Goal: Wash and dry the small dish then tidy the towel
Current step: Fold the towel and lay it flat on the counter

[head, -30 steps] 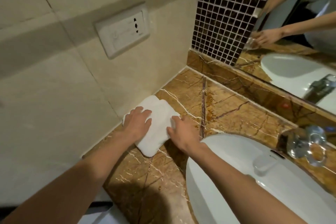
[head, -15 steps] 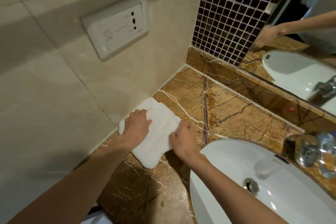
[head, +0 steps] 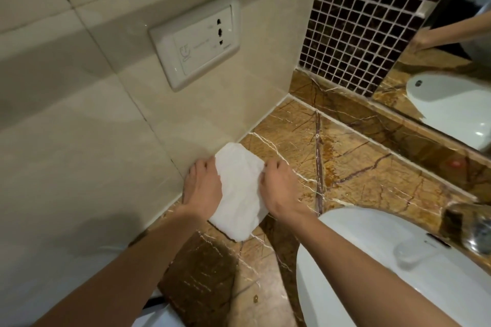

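Brown marble bench (head: 372, 180) beside sink (head: 345, 260): folded white towel (head: 239, 194) lies flat by wall, long axis running away from camera. Left hand (head: 203, 188), right hand (head: 279, 188) flank it, fingers curled on edges.
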Motion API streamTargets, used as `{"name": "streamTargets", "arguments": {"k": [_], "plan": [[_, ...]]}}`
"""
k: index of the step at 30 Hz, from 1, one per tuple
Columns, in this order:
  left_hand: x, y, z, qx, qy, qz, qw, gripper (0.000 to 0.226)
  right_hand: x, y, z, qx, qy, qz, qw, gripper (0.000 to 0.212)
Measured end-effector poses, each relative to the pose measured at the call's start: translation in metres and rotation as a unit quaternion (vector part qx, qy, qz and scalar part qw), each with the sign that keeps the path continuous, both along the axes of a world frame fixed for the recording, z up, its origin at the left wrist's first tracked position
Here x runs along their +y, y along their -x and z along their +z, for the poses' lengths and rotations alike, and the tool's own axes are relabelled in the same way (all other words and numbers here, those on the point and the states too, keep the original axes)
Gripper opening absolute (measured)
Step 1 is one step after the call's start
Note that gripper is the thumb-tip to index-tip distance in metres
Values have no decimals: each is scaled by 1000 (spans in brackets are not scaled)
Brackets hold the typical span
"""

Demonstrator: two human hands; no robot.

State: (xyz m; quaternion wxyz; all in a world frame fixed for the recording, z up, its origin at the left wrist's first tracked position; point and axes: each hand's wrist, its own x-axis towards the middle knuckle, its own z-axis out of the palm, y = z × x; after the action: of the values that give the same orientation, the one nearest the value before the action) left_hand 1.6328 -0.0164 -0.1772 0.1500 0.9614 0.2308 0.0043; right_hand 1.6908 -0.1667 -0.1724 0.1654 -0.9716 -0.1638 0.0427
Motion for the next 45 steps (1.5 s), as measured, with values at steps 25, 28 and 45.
{"name": "streamTargets", "arguments": {"k": [25,28,45], "plan": [[-13,-29,-26,81,-87,-232,966,57,-34,21,-24,-6,135,220,966,64],[-13,-36,-29,104,-58,-241,963,56,-36,17,-26,13,130,220,967,63],[-15,35,-36,82,-108,-188,973,63,-36,43,-27,6,111,215,970,62]]}}
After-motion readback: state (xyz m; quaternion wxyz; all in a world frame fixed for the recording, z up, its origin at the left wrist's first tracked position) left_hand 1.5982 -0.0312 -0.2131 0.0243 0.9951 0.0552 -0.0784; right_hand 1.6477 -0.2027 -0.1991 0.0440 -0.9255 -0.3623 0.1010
